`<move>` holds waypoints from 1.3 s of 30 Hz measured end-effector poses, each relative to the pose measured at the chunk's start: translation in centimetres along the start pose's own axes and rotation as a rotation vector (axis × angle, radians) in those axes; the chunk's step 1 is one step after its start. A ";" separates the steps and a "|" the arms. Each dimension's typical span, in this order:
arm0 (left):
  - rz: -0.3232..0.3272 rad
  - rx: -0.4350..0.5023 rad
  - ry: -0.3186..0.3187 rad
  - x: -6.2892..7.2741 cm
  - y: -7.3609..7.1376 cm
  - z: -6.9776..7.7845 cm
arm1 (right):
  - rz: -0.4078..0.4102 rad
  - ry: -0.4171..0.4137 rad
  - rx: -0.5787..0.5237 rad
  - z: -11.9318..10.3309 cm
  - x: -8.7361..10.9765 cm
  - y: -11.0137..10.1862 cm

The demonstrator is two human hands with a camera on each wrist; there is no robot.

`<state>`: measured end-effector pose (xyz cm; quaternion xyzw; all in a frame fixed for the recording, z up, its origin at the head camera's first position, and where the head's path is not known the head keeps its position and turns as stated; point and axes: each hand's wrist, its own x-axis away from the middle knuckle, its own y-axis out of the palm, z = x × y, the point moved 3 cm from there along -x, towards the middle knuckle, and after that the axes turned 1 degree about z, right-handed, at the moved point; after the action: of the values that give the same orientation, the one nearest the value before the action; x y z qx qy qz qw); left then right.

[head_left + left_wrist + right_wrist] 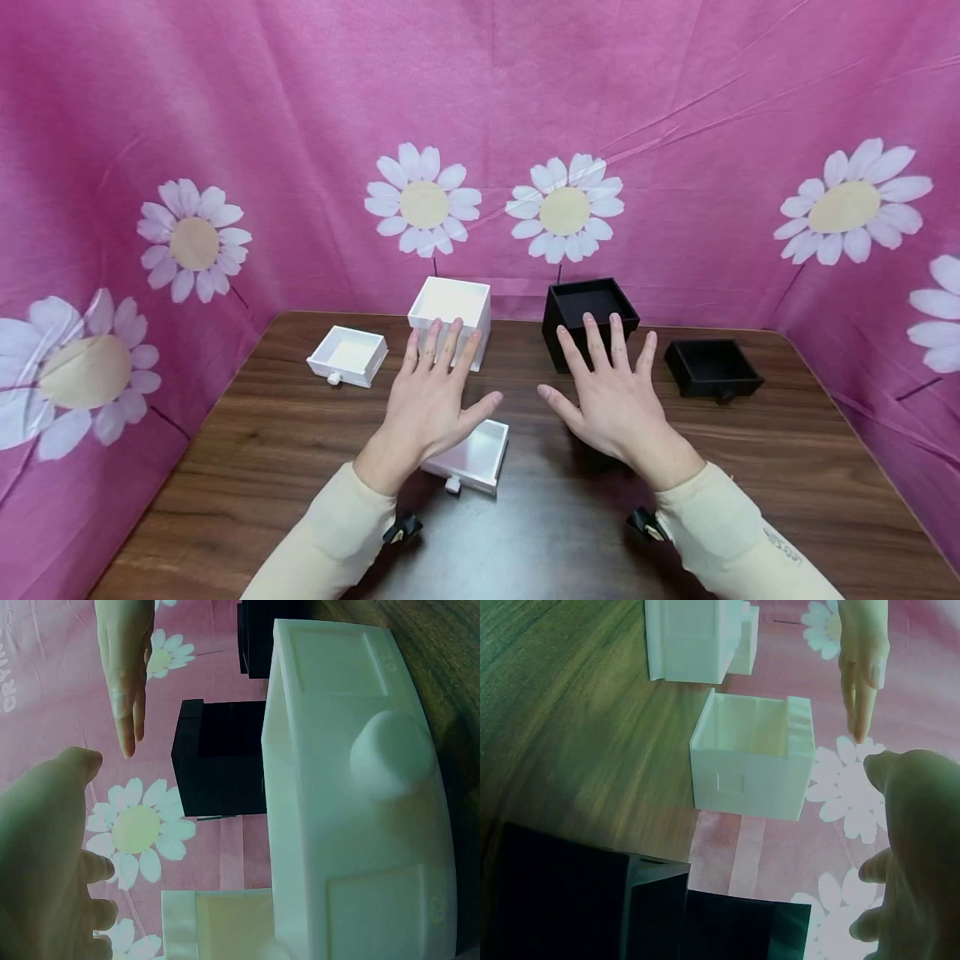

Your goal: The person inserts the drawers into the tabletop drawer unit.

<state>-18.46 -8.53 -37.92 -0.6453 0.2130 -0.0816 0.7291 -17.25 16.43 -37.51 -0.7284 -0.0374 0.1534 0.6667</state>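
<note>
Both hands hover palm down over the table with fingers spread, holding nothing. My left hand (431, 400) is above a white drawer (480, 454) with a round knob, partly covering it. Its fingertips overlap the front of a white box (450, 302) in the head view. My right hand (611, 396) has its fingers in front of a black box (588, 300). Beneath it, a black drawer-like piece (562, 892) fills the lower left of the right wrist view; the hand mostly hides it in the head view.
A second white drawer (348, 357) lies at the left of the wooden table (285, 467). Another black drawer (712, 368) lies at the right. A pink cloth (315, 100) with printed daisies hangs behind and along both sides.
</note>
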 end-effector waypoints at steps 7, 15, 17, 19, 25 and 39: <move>-0.012 0.002 0.003 0.0 -0.1 0.1 | 0.008 0.007 0.000 0.1 0.4 0.0; -0.009 -0.002 0.014 0.4 -0.1 0.1 | 0.021 -0.001 -0.006 0.0 0.5 -0.5; -0.013 -0.002 0.015 0.6 0.0 0.0 | 0.028 -0.007 -0.003 0.0 0.5 -0.5; -0.006 -0.003 0.015 0.8 0.1 -0.1 | 0.037 -0.014 -0.002 0.1 0.5 -0.6; 0.024 -0.014 0.033 1.3 0.2 -0.4 | 0.082 -0.034 -0.044 0.2 0.4 -0.6; 0.113 0.031 0.060 2.4 -0.2 -0.9 | 0.396 -0.099 -0.314 0.7 -0.2 -1.0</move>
<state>-16.66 -10.27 -38.32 -0.6180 0.2696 -0.0629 0.7358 -17.47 17.14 -36.51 -0.8079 0.0502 0.3087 0.4995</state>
